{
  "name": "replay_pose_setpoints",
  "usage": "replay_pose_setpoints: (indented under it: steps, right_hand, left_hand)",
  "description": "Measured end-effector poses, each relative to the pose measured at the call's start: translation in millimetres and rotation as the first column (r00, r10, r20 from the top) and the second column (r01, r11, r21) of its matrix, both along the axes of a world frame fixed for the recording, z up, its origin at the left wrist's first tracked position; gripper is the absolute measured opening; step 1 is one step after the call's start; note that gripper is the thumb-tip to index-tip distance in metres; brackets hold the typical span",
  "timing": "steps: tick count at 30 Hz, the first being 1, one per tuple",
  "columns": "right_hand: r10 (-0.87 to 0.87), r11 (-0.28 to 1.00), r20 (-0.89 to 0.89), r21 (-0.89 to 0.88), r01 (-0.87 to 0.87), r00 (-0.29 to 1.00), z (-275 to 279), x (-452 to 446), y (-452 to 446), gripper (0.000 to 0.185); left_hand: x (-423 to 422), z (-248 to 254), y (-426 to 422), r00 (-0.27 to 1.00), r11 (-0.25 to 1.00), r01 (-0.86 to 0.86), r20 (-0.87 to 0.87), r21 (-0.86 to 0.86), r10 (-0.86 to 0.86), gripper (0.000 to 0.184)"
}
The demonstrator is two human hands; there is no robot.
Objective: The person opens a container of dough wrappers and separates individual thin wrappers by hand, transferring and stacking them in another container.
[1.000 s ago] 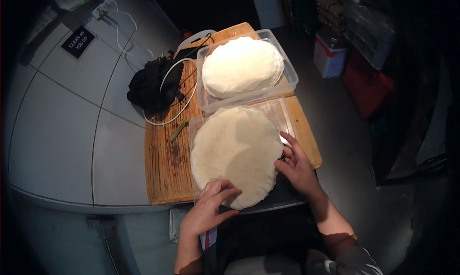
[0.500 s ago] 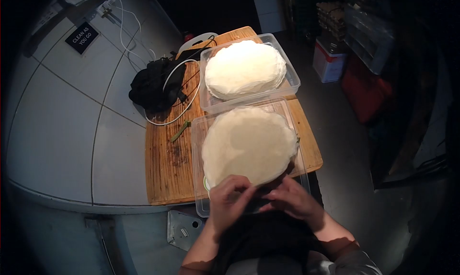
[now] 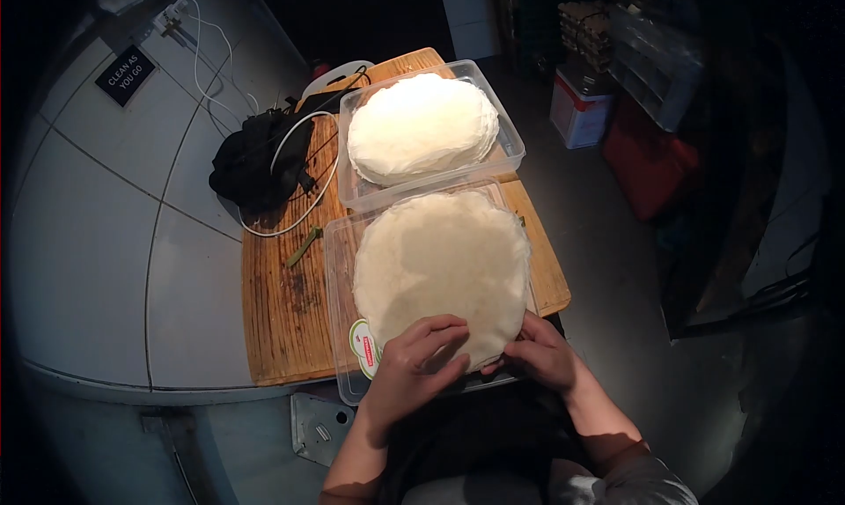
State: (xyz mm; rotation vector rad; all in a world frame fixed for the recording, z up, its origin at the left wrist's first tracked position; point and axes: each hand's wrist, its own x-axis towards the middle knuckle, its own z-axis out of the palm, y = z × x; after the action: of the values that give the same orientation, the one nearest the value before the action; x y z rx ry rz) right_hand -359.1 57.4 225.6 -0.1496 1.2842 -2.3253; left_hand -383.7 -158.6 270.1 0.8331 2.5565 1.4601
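Observation:
A round, pale flatbread (image 3: 440, 258) lies on the clear plastic lid (image 3: 339, 285), apparently on top of others, though their edges are hard to make out. My left hand (image 3: 421, 364) hovers over or rests on its near edge, with thumb and fingers apart. At the near right edge, my right hand (image 3: 544, 357) pinches the flatbread's rim between thumb and fingers. Beyond the lid stands a clear plastic container (image 3: 510, 160) with a thick stack of the same flatbreads (image 3: 422, 131). A green and red label (image 3: 363, 348) shows on the lid beside my left hand.
Under both plastic pieces is a wooden table (image 3: 286, 329). A black bag (image 3: 260, 157), a white cable (image 3: 308, 216) and a green strip (image 3: 304, 247) lie on its left side. At the right, a white and red tin (image 3: 579, 109) stands on the floor near a red item (image 3: 650, 157).
The flatbread's near edge has come down toward me and now lies rounder and flatter. My left hand's fingers have spread; my right hand has closed at the rim. The view has shifted slightly.

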Motion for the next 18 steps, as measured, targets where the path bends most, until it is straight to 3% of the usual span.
replay_pose_setpoints:
  steps: [9, 12, 18]
  right_hand:
    - [0.018, 0.999, -0.028, -0.042, -0.019, 0.999, -9, 1, 1, 0.041]
    - [-0.046, 0.997, -0.073, 0.054, 0.050, 0.996, 1, 2, -4, 0.039]
    - [-0.038, 0.999, -0.076, 0.001, 0.039, 0.996, -7, 1, -5, 0.036]
  left_hand:
    - [-2, 2, 9, 0.995, 1.000, -0.006, -0.102, -0.017, 0.004, 0.046]
    - [-3, 1, 9, 0.995, 1.000, -0.009, -0.099, -0.020, 0.007, 0.044]
    - [-5, -4, 8, 0.996, 0.999, -0.025, -0.090, -0.021, 0.023, 0.041]
